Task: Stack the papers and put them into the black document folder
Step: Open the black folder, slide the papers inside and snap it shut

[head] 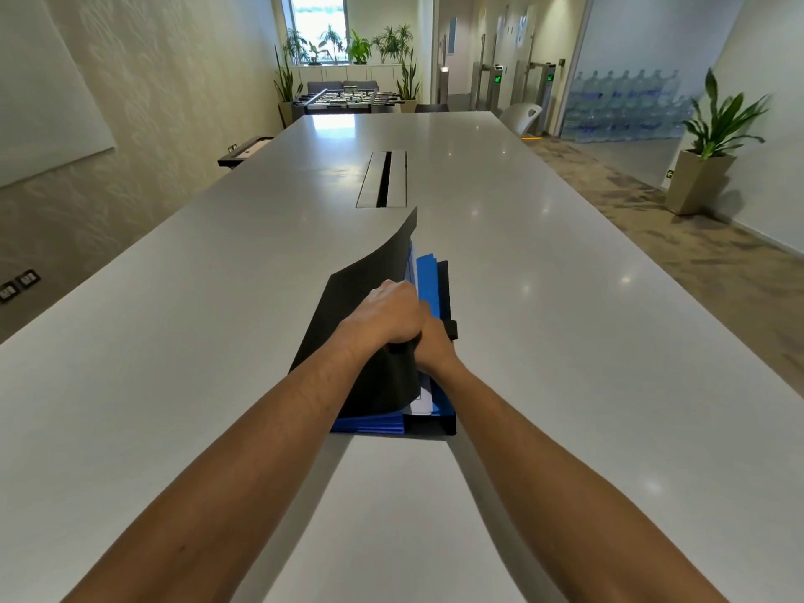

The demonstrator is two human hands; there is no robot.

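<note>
The black document folder (348, 337) is seen lying on the long white desk (174, 341), straight ahead of the person and near the desk's front edge, with its long axis running away from the body. Its black front cover is held lifted and curled over toward the left by the left hand (387, 313), which is closed on the cover's raised edge. The right hand (435, 346) is tucked just behind and to the right of the left one, the two touching or nearly so; it is pressed down into the opened pockets, though whether it is clamped on anything cannot be told, since its fingers are hidden. White papers (423, 402) are glimpsed standing between the cover and the blue dividers (428, 280), so the sheets appear to be already inside, or almost seated. A black tab or strap (452, 329) protrudes at the folder's right side beside the right hand. The coming move is judged to depend on the opening lying directly beneath the right hand, on the right of the lifted cover: the papers would be pushed down along the pocket by that nearer hand while the cover is kept clear by the left, after which the cover could be lowered rightward to shut the folder.
</note>
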